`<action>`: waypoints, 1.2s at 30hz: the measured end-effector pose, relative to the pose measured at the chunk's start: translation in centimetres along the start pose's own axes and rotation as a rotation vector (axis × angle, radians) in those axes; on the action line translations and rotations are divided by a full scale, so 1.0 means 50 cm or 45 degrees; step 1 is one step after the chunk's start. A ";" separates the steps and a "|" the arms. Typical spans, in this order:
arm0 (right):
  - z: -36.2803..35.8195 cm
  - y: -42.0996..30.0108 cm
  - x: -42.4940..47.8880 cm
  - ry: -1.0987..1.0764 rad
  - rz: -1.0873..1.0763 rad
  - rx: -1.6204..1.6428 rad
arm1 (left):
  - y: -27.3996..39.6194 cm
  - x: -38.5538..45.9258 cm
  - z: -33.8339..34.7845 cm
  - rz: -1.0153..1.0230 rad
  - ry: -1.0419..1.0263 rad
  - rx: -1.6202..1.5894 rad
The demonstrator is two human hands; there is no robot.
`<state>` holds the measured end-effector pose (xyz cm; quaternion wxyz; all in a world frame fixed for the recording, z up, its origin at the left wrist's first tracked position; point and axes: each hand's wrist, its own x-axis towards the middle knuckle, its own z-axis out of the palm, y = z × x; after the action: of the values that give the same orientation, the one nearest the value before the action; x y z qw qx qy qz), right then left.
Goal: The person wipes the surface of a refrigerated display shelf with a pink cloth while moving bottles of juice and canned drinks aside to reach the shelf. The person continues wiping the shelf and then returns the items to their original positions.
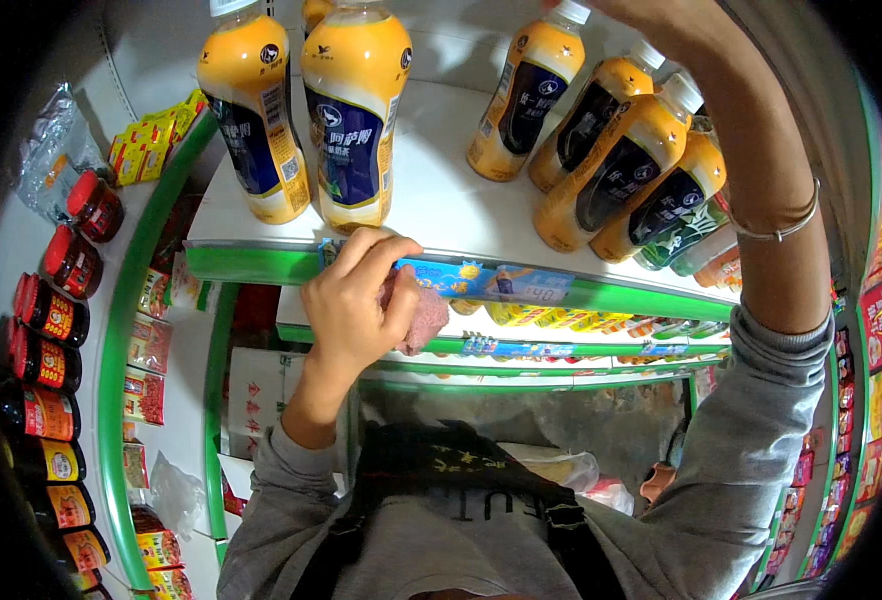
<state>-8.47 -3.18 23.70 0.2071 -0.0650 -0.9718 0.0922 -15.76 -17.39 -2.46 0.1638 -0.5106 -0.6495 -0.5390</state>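
Note:
My left hand (pixel 362 292) is closed around a crumpled pinkish-brown cloth (pixel 422 311) at the green front edge of a white shelf (pixel 441 165). Just beyond it two yellow-orange milk tea bottles (pixel 351 120) with dark blue labels and white caps stand upright near the shelf's left end. My right arm reaches up over the shelf's right side, and my right hand (pixel 636 11) shows only in part at the top edge; its fingers are cut off, so what it holds cannot be seen. Under that arm stand several more such bottles (pixel 613 180), beside a green-labelled bottle (pixel 685 229).
Red-lidded sauce jars (pixel 73 262), yellow packets (pixel 152 142) and a clear plastic bag (pixel 58 150) sit on the left shelving. Lower shelves (pixel 516 345) hold more goods. A price strip (pixel 486 281) runs along the front edge. Packaged goods (pixel 880 322) line the far right.

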 end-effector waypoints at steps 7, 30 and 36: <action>0.079 -0.011 0.068 -0.402 -0.358 0.089 | -0.009 -0.022 -0.024 -0.069 0.015 0.146; -0.047 0.115 -0.059 -0.494 0.292 -0.038 | -0.010 -0.004 0.005 -0.006 0.018 0.044; -0.050 0.064 -0.077 -0.494 0.115 -0.231 | -0.013 -0.003 0.008 0.031 0.041 0.032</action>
<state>-3.67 -0.31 23.80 0.0052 -0.1078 -0.9939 0.0246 -16.11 -17.06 -3.05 0.1871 -0.5075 -0.6472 -0.5372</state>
